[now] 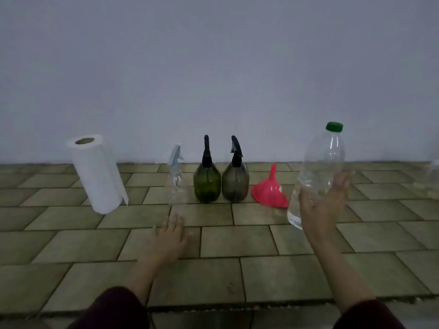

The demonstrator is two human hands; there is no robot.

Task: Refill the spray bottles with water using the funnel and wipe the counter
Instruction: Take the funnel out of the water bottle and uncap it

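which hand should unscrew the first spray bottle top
Left. The left hand is free and open near the spray bottles; the right hand is at the water bottle.

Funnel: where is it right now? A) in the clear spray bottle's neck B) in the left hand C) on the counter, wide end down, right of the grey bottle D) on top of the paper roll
C: the funnel sits wide end down on the counter, spout up, just right of the grey bottle; the left hand holds nothing.
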